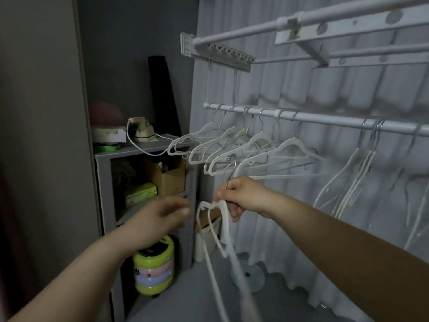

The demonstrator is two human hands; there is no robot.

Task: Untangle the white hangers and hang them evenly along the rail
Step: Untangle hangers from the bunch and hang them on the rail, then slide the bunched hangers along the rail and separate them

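- The right hand (241, 196) grasps a small bunch of white hangers (224, 228) at the neck. Their wire hooks poke up out of the fist and their bodies dangle down toward the floor, long axis close to vertical.
- The left hand (160, 219) is motion-blurred. It hovers just left of the bunch with fingers loose, holding nothing and apart from the plastic.
- The rail (325, 119) runs above and beyond the right hand, so the hooks would have to go up and forward. The right hand is the nearer one.
- On the rail, the spaced hangers (255, 145) sit over the right hand, with a tight cluster (362, 177) farther right.
- Both forearms reach out, the right raised higher.
- How many hangers are in the bunch is unclear, probably two.
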